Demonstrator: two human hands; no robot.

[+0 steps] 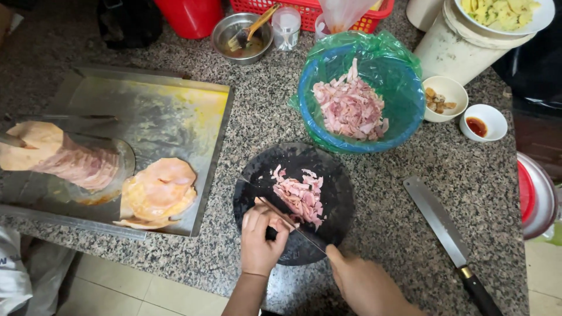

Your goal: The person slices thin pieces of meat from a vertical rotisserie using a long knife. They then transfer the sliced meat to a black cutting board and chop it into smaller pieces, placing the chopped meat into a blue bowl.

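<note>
- Nearest, pale floor tiles show below the edge of the speckled granite counter [398, 193].
- The left hand [260, 237] is curled, fingertips pressing the sliced pink meat [300, 198] on the round black board [293, 202].
- The right hand [363, 284] is closed around a thin knife [281, 219] lying across the meat.
- A broad cleaver [436, 219] lies right.
- Left, a steel tray [146, 111] carries stacked meat.
- Farther off, a blue basin [404, 93] lined with green plastic holds more cut meat.

Bench [410, 222]: speckled grey-black granite. Cutting board [336, 175]: black. Chopped meat [301, 198]: pink-white. Basin [404, 88]: blue, green liner. Tray [175, 105]: yellow-smeared steel.
</note>
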